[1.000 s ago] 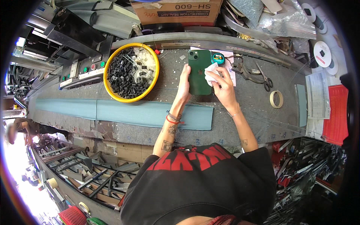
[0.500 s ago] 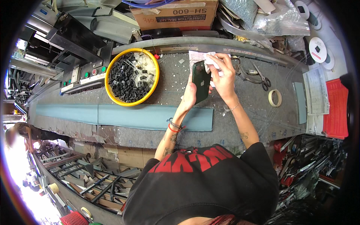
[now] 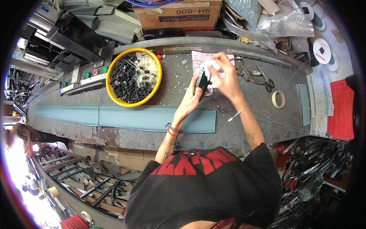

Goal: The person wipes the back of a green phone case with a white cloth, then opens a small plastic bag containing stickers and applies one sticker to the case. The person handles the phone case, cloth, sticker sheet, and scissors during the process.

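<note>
My left hand [image 3: 191,96] is closed around a dark green smartphone [image 3: 203,82], which is turned edge-on above the bench. A crumpled white tissue [image 3: 209,65] is pinched in my right hand [image 3: 225,76] and lies against the upper part of the phone. Under both hands a pink-white printed sheet [image 3: 198,58] rests on the grey carpeted bench. Left of the hands sits a round yellow basket [image 3: 161,78] of small black and clear plastic pieces. A long blue-grey strip [image 3: 152,117] stretches below my left wrist.
To the right lie scissors [image 3: 267,79] and a tape roll [image 3: 278,99]. A cardboard box [image 3: 177,15] stands behind the bench's raised back rail. A machine with coloured buttons [image 3: 88,74] is at the left. Another person [image 3: 36,136] bends at the far left edge.
The phone has turned from showing its back to nearly edge-on. My right hand, with the tissue, has shifted slightly, and my left fingers now wrap the phone's lower part.
</note>
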Demonstrator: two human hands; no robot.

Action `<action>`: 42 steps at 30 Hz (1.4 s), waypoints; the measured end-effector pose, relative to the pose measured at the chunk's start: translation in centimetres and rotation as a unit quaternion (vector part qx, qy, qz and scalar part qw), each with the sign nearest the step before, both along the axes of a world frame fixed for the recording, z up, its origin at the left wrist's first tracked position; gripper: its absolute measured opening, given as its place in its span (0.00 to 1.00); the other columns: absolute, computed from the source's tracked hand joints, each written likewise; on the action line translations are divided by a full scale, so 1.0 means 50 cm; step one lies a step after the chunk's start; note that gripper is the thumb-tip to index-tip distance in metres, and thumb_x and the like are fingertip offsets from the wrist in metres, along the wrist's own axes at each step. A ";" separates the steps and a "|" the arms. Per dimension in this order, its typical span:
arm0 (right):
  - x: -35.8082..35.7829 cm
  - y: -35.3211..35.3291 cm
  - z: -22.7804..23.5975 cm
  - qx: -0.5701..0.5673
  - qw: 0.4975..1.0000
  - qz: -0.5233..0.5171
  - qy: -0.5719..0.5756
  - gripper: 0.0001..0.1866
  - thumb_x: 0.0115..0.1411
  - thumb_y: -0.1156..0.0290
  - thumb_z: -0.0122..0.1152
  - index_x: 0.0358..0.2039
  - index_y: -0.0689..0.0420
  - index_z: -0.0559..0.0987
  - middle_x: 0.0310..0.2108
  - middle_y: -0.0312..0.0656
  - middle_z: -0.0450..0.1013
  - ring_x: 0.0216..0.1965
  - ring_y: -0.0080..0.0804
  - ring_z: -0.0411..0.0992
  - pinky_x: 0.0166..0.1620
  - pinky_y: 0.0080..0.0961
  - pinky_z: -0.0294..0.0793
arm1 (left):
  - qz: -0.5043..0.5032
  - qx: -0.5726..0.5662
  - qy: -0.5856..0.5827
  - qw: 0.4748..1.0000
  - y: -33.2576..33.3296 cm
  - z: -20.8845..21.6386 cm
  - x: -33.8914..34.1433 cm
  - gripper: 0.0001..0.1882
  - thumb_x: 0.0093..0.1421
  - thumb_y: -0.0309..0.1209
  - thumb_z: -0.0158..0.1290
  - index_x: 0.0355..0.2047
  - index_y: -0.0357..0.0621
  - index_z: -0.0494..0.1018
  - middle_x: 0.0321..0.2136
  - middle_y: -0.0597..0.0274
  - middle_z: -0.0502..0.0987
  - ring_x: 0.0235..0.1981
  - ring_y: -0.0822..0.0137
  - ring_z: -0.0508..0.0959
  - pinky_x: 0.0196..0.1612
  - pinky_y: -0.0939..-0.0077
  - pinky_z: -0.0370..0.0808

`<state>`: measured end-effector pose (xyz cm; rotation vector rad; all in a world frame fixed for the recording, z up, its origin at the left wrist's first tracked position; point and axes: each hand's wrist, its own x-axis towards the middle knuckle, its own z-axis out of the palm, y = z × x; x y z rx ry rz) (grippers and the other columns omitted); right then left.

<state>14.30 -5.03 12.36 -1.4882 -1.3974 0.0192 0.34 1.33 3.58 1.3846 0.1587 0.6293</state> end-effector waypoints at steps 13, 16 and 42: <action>0.018 -0.013 -0.038 0.010 0.996 -0.043 0.076 0.09 0.57 0.72 0.57 0.35 0.65 0.77 0.36 0.45 0.67 0.37 0.36 0.70 0.38 0.26 0.71 | -0.061 -0.127 -0.027 0.990 -0.012 0.035 -0.007 0.43 0.56 0.65 0.39 0.58 0.43 0.50 0.41 0.51 0.72 0.35 0.68 0.76 0.37 0.75 0.76; -0.004 -0.031 -0.083 0.032 0.994 -0.091 0.059 0.15 0.54 0.78 0.58 0.44 0.57 0.78 0.38 0.44 0.67 0.38 0.35 0.69 0.41 0.29 0.72 | -0.091 -0.212 -0.024 0.973 -0.018 0.032 -0.007 0.42 0.58 0.65 0.31 0.57 0.40 0.54 0.42 0.51 0.73 0.35 0.66 0.78 0.36 0.72 0.79; -0.137 -0.131 -0.161 -0.055 0.990 -0.105 0.079 0.19 0.52 0.82 0.58 0.46 0.58 0.76 0.37 0.45 0.68 0.37 0.37 0.72 0.39 0.29 0.73 | -0.073 -0.467 -0.112 0.874 0.032 -0.045 0.029 0.41 0.62 0.60 0.30 0.61 0.37 0.53 0.58 0.46 0.61 0.59 0.55 0.63 0.56 0.62 0.68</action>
